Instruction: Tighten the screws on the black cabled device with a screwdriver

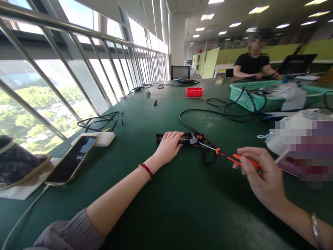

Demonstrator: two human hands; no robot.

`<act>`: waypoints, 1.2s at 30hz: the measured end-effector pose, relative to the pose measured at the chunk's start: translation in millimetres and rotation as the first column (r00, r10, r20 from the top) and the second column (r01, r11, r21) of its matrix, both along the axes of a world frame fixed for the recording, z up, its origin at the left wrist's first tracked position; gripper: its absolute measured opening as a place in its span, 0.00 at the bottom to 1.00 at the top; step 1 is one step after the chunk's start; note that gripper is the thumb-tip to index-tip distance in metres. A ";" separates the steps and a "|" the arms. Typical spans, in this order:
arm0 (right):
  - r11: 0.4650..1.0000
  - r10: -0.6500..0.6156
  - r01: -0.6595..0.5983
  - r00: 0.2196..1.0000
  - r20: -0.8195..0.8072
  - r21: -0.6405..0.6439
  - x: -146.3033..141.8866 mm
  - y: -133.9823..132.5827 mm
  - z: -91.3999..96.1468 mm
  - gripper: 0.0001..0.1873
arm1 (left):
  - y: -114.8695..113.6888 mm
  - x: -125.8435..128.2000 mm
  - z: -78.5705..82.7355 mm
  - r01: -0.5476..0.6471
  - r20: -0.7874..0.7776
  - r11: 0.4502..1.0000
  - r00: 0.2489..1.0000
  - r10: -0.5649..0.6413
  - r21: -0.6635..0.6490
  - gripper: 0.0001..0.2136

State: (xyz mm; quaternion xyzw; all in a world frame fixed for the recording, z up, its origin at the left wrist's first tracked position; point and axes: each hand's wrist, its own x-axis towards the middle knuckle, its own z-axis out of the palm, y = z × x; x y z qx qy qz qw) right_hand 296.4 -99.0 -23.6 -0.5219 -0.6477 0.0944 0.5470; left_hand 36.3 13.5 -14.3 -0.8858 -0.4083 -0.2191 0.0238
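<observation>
A black corded power tool (185,139) lies on the green table with its housing open, showing wires and small inner parts at its right end. My left hand (169,144) is wrapped over the tool's body and presses it to the table. In my right hand (262,175) is an orange and black screwdriver (235,158), gripped by its handle. Its thin shaft points left, and the tip reaches the exposed parts of the tool; whether it sits in a screw is too small to tell. A black cord runs from the tool toward the back right.
A phone (74,158) leans on a white block (105,139) at left, near coiled cables (100,119). Behind stand a small red bin (194,92) and a green basket (243,99) with cables and bags. Another person (252,64) sits at the far right. A railing (104,45) borders the left.
</observation>
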 end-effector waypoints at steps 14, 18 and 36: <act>0.997 0.070 -0.070 0.996 0.058 -0.014 0.2 -1.7 1.1 0.09 | -0.4 0.6 1.8 -0.003 0.002 1.000 1.000 0.003 -0.004 0.16; 0.999 -0.018 0.014 0.998 0.066 0.049 -0.4 -0.8 2.1 0.12 | 0.4 0.2 0.5 0.005 0.010 1.000 1.000 -0.005 -0.004 0.16; 0.990 -0.063 0.067 0.997 -0.037 0.126 -3.3 3.3 -0.4 0.17 | 0.0 0.2 0.5 -0.005 0.006 1.000 1.000 0.006 -0.012 0.16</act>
